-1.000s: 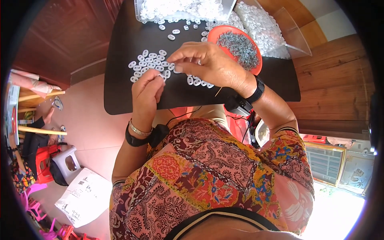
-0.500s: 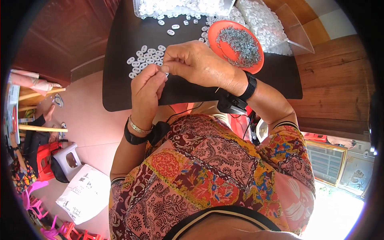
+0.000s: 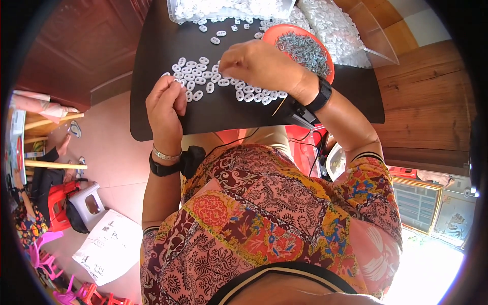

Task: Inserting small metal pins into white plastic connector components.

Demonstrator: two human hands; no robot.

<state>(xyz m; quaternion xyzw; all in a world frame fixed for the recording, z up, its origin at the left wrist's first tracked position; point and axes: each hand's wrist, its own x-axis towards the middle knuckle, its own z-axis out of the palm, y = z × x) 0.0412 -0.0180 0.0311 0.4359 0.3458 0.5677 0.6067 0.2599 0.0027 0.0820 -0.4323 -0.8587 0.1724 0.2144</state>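
Small white oval pieces with two dark holes [image 3: 198, 95] lie in a loose cluster on the dark tabletop [image 3: 152, 122]. At the cluster's left edge is my left hand [image 3: 166, 104], its fingers bent together with a white oval piece at the tips. My right hand [image 3: 262, 66] is over the cluster's right part, thumb and fingers curled together. Whatever is in its fingertips is too small and blurred to make out. Beyond the right wrist sits an orange-red plate [image 3: 269, 34] heaped with small grey metal parts [image 3: 305, 51].
A clear bin of white pieces [image 3: 229, 9] stands at the back, beside a full clear bag [image 3: 333, 33]. A thin stick [image 3: 278, 107] lies near the front edge. Wooden panelling [image 3: 427, 96] borders the right. Another person's arm [image 3: 23, 195] shows at far left.
My hands, together at the fingertips before, have parted. The left has moved left to the cluster's edge; the right has shifted slightly right and up, uncovering more white pieces.
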